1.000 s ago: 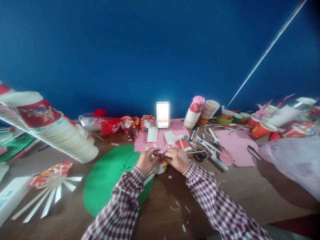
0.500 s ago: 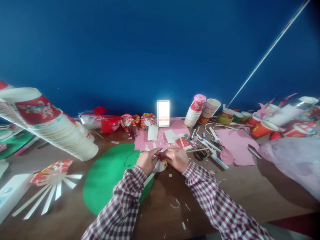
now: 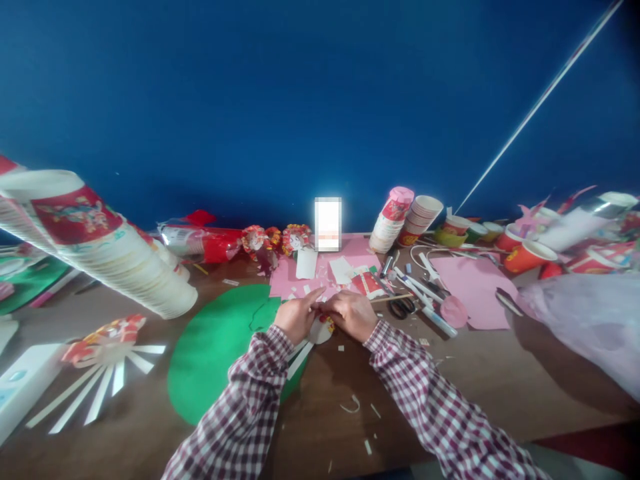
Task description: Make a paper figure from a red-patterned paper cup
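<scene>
My left hand (image 3: pixel 296 316) and my right hand (image 3: pixel 353 315) meet at the middle of the table, their fingertips almost together. Both pinch a paper cup cut into strips (image 3: pixel 321 333), whose round white base and red-yellow curled parts show below my fingers. White strips of it stick out toward my left sleeve. What exactly lies between the fingertips is hidden. Beneath my left forearm spreads a green paper circle (image 3: pixel 215 363). Pink paper (image 3: pixel 285 280) with scraps on it lies just beyond the hands.
A tilted cup stack (image 3: pixel 135 267) leans in at left, above another strip-cut cup (image 3: pixel 107 357). Scissors (image 3: pixel 401 307), pens and a glue-like tube (image 3: pixel 439 323) lie right of my hands. Cup stacks (image 3: pixel 419 220) stand behind. A plastic bag (image 3: pixel 585 320) fills the far right.
The cup's white strips show more clearly beside my left sleeve, and my left thumb has lifted slightly. Both hands stay in nearly the same place; the view has shifted a little.
</scene>
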The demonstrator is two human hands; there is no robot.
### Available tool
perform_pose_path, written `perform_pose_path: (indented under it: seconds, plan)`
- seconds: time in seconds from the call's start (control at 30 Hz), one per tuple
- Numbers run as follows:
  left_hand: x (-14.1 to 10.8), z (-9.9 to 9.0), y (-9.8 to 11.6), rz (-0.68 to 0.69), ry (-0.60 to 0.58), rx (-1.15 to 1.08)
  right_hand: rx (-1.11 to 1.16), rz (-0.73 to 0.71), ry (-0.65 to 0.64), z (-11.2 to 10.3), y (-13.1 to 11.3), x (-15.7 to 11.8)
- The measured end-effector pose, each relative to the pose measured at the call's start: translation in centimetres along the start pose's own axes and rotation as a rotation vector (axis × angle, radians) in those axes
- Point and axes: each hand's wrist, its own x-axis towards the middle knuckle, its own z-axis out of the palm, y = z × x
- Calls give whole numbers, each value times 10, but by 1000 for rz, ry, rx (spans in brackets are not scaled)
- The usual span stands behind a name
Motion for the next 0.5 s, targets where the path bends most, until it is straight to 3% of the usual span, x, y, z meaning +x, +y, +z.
perform_pose_path:
  seconds: [0.17,0.5]
  plan:
    - [-1,0,-1,17,1,-29,19,3,19,2,-1,0]
    - [-1,-4,1,-14,2,-492,207,86,132,-1,-1,0]
